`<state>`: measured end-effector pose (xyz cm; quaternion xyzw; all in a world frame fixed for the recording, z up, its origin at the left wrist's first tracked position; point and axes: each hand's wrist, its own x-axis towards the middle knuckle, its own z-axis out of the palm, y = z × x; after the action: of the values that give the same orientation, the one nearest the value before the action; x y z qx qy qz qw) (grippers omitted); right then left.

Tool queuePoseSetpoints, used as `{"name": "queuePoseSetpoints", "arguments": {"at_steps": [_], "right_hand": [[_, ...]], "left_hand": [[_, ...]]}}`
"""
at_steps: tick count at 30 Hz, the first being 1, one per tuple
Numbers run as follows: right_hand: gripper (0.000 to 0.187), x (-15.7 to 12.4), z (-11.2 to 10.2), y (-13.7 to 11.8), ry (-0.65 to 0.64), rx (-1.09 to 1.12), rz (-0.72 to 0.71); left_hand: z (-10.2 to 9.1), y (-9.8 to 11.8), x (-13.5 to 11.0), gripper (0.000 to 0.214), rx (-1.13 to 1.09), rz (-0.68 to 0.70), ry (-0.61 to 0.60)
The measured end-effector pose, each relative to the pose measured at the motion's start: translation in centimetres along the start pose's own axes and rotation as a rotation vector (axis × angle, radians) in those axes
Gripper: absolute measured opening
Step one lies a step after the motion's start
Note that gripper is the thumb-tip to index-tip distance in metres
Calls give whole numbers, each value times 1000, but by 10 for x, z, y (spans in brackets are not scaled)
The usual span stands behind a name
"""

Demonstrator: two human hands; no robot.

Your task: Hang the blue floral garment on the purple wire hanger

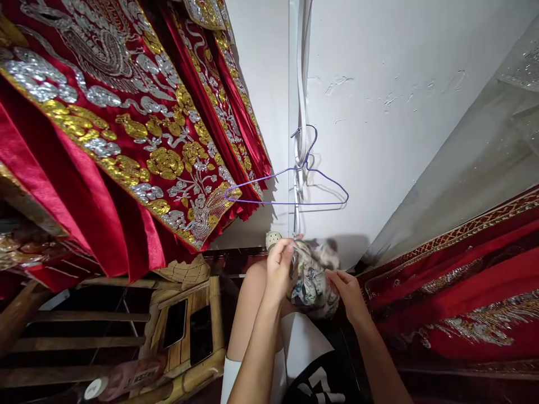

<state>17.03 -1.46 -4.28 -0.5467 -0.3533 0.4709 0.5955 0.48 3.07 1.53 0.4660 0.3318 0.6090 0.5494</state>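
In the upper left of the frame we see a red embroidered cloth (168, 140), its lower corner overlapping the left end of a purple hanger (286, 203) in the image plane. The hanger hangs at a white strap (301, 73) near the centre, before a white wall (387, 151). Lower left, two phones (176, 324) lie on bamboo furniture (215, 306), a bottle (126, 377) just below them; more red fabric (471, 314) fills the lower right.

Below the hanger, at lower centre, we find the patterned cloth (314, 283), bunched between the hands. Our left hand (279, 261) curls, thumb and fingers pinching its upper left edge and partly hiding it; our right hand (345, 287) nips its right side with the fingertips. The cloth droops toward the bottom of the frame; crumpled so, its long axis we cannot tell.
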Motion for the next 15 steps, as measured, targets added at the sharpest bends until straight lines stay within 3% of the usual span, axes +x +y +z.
{"name": "queuePoseSetpoints", "arguments": {"at_steps": [2, 4, 6, 8, 10, 12, 15], "right_hand": [[47, 0, 4, -13, -106, -31, -56], [51, -2, 12, -27, -270, 86, -7], [67, -6, 21, -37, -481, 212, 124], [78, -9, 26, -43, -667, 223, 180], [66, -9, 25, -50, -852, 72, 140], [47, -5, 21, -59, -969, -147, 77], [31, 8, 10, -82, -915, -320, -64]], "left_hand": [[14, 18, -15, 32, 5, 11, -167], [25, 28, -26, 30, 74, 58, -282], [30, 30, -30, 26, 167, 130, -287], [27, 26, -27, 23, 241, 180, -180], [18, 20, -21, 24, 254, 149, -100], [6, 12, -18, 29, 223, 44, -126], [-14, -1, -29, 38, 239, -87, -303]]}}
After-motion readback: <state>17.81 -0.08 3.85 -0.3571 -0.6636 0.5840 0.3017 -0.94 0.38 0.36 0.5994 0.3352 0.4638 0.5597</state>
